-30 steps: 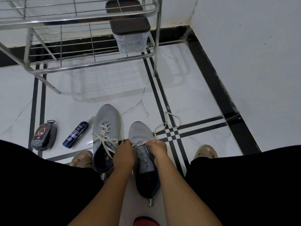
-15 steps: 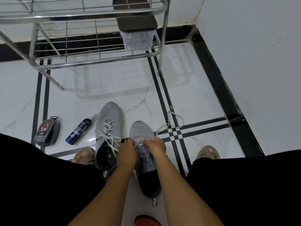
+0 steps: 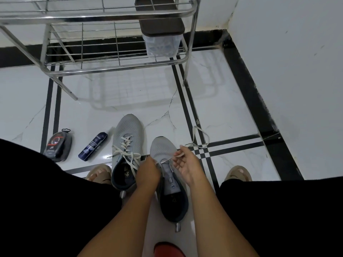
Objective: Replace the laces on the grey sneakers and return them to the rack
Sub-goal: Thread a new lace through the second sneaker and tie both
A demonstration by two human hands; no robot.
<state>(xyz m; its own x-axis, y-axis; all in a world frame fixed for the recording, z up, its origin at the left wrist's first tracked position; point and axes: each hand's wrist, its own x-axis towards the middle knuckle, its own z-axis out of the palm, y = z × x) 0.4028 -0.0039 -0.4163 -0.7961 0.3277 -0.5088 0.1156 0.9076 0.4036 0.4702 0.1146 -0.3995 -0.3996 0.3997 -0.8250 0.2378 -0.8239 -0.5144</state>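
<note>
The right-hand grey sneaker lies on the floor between the person's knees, toe toward 12 o'clock, with a white lace threaded only through its lowest eyelets. The right hand has turned palm-up since half a second ago, when it sat knuckles-up over the tongue; it now pinches the lace near its end between thumb and forefinger, other fingers loosely spread, and the slack trails off in a loop toward 2 o'clock across the black tile lines. The left hand stays at the shoe's 9 o'clock edge, fingers curled down at the eyelets; whether it pinches the other lace end I cannot tell. That turn of the wrist suggests the lace is being drawn up for the next eyelet, so lacing of this shoe is at an early stage.

Just beside it at 10 o'clock the other grey sneaker is already laced, ends loose. Further toward 9 o'clock lie a dark blue tube and a black polish pack. The steel rack stands at 12 o'clock, holding a clear box with a dark lid.
</note>
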